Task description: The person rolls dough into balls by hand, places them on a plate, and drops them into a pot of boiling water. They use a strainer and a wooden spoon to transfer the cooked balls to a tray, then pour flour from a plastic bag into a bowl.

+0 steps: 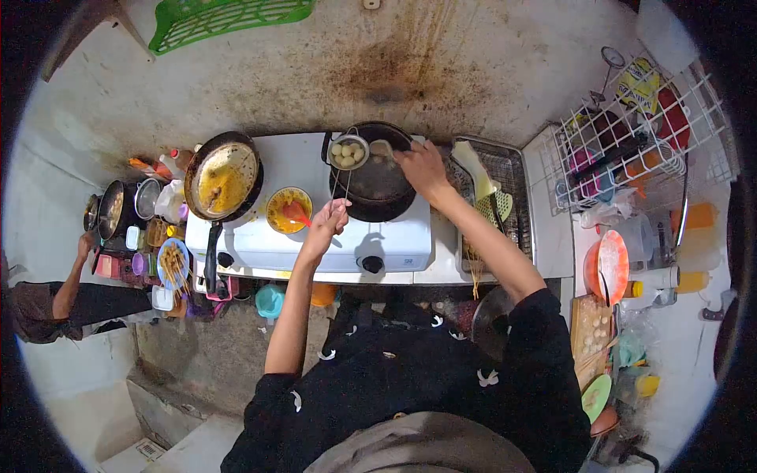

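My left hand (pixel 327 224) is closed in a pinch on the thin handle of a small wire strainer (pixel 348 163). Several pale round balls (pixel 345 154) lie in its basket, which hangs over the left rim of a dark wok (pixel 382 206) on the white stove (pixel 303 256). Over the wok's right side, my right hand (pixel 423 167) has its fingers bent together, pointing left. Just beyond those fingertips is a small pale piece (pixel 381 147); I cannot tell what the fingers hold.
Left on the stove sit a frying pan (pixel 227 177) with yellow residue and a yellow bowl (pixel 289 206) with a red spoon. At right are a metal tray (pixel 516 213) with a green slotted spatula (pixel 495 206), and a wire rack (pixel 552 158). Another person's hand (pixel 84 246) holds a pan at far left.
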`<state>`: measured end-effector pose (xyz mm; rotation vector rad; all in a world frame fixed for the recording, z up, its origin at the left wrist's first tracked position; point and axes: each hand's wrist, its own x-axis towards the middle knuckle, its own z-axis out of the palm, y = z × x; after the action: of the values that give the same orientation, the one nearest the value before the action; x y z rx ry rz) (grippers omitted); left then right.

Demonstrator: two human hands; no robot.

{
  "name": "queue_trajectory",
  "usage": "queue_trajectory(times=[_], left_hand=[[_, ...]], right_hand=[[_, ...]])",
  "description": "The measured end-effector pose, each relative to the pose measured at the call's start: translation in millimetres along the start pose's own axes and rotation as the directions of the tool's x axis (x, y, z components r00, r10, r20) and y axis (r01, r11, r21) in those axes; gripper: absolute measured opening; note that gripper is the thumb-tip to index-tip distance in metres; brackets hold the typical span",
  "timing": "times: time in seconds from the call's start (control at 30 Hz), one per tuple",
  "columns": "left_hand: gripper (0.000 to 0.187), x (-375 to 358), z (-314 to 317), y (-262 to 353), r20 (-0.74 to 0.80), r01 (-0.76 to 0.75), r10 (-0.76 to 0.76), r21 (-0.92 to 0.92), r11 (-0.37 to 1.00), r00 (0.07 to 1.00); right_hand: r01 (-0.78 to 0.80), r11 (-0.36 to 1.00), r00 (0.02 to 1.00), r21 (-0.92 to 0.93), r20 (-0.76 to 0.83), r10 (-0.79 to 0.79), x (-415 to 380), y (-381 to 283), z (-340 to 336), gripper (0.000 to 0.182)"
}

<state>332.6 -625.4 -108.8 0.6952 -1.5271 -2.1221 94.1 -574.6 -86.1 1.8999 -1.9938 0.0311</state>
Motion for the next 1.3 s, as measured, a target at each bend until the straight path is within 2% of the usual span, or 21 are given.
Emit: queue_trajectory(times=[0.07,0.17,0.27,0.33,0.37,0.43,0.57,0.63,0.73,0.87,0.93,1.1,1.3], left_hand=[[0.023,0,-1,-1,0.000,-0.008,0.008,-0.008,1.000,1.000],[0.023,1,-2,-3,-0.010,-0.017,0.017,-0.022,1.000,1.000],[0.023,3,-4,-3,-0.008,-0.014,0.014,-0.024,1.000,1.000],[0.023,2,-4,-1,-0.006,-0.011,0.011,-0.011,1.000,1.000],[0.023,2,-3,1,-0.005,-0.011,0.011,0.001,1.000,1.000],[0.024,3,-3,-1,-0.007,-0.008,0.008,-0.011,1.000,1.000],[0.025,5,-4,-1,-0.012,-0.016,0.016,-0.005,1.000,1.000],[0.026,7,-4,-5,-0.018,-0.016,0.016,-0.001,1.000,1.000],[0.027,7,-6,-5,-0.023,-0.019,0.019,0.009,1.000,1.000],[0.028,5,-6,-2,-0.021,-0.021,0.021,0.020,1.000,1.000],[0.028,4,-5,1,-0.037,-0.009,0.010,0.028,1.000,0.999],[0.027,4,-7,0,-0.042,-0.017,0.019,0.028,0.999,0.999],[0.027,2,-8,0,-0.032,-0.020,0.022,0.056,0.998,0.999]], right_hand=[[0.021,1.000,1.000,-0.003,-0.020,-0.021,-2,-3,6,0.018],[-0.051,0.998,0.999,0.045,0.012,0.050,-8,-11,9,0.018],[-0.091,0.989,0.995,0.119,-0.040,0.096,-20,-22,7,0.018],[-0.093,0.976,0.972,0.195,-0.194,0.131,-29,-31,7,0.015],[-0.097,0.976,0.972,0.194,-0.192,0.135,-30,-33,1,0.015],[-0.181,0.921,0.981,0.346,0.002,0.192,-31,-38,-15,0.015],[-0.225,0.865,0.969,0.448,0.009,0.248,-41,-42,-22,0.017],[-0.295,0.796,0.953,0.529,0.106,0.283,-42,-45,-32,0.018],[-0.267,0.760,0.960,0.593,0.094,0.264,-42,-41,-31,0.018],[-0.323,0.698,0.945,0.640,0.176,0.276,-38,-31,-40,0.018],[-0.431,0.621,0.899,0.654,0.256,0.354,-36,-22,-43,0.019],[-0.482,0.505,0.873,0.716,0.340,0.351,-30,2,-42,0.021],[-0.455,0.495,0.889,0.741,0.342,0.306,-26,35,-49,0.022]])
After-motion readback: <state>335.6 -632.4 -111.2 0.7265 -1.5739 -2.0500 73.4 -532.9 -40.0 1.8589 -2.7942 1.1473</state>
